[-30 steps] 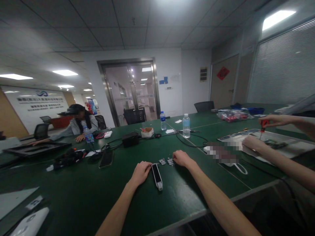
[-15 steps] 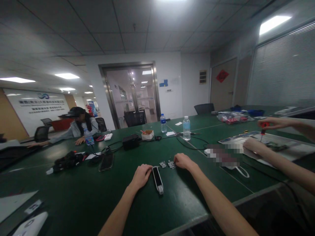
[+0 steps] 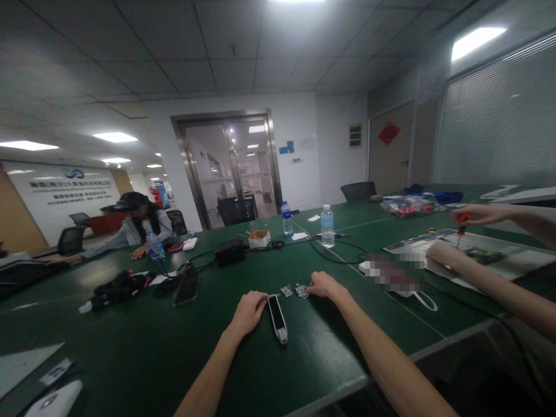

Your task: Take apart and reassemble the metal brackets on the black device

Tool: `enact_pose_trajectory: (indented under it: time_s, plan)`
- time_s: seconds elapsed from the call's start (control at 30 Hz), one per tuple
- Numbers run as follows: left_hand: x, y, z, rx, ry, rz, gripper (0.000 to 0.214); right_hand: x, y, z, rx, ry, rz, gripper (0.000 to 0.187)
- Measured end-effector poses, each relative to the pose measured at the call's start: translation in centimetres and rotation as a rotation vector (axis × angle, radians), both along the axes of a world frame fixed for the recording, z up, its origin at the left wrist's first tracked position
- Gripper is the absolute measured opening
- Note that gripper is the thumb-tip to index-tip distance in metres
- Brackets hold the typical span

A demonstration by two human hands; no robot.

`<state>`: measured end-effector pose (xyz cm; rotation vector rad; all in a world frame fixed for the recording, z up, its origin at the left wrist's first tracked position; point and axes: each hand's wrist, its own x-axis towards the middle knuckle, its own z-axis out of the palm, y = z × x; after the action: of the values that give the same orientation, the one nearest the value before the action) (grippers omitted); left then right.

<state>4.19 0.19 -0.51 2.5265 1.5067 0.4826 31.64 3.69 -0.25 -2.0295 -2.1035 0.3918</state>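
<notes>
A white-edged, black-faced handheld device (image 3: 277,318) lies on the worktop (image 3: 174,353), just right of the fingers of the left hand (image 3: 249,311). Indistinct metal pieces (image 3: 301,291) lie beside the right hand (image 3: 324,285). Whether either hand's fingers pinch anything, I cannot tell.

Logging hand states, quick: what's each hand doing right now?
Left hand: at the white-edged device, grip unclear.
Right hand: at a small grey part, grip unclear.
</notes>
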Motion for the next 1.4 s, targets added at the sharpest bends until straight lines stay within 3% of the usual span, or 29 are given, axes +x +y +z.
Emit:
enact_pose_trajectory:
  time_s: [0.2,0.3,0.53,0.83,1.4]
  plan:
    - [-0.2,0.4,-0.5,0.016,-0.016,-0.013,0.029,-0.6,-0.8,0.7,0.069,-0.026,0.037,0.016]
    - [-0.3,0.6,-0.7,0.012,-0.029,-0.011,0.029,-0.8,-0.4,0.5,0.192,-0.002,0.072,0.021]
    - [-0.1,0.2,-0.4,0.031,-0.011,-0.025,0.030,-2.4,0.4,-0.8,0.382,0.090,0.298,0.023]
    - [0.0,0.2,-0.4,0.022,-0.005,-0.013,0.030,-5.3,-0.2,-2.0,0.423,0.131,0.517,0.020]
    - [-0.2,0.9,-1.2,0.046,-0.023,-0.033,0.030,-5.5,-0.3,-2.0,0.358,0.144,0.514,0.017]
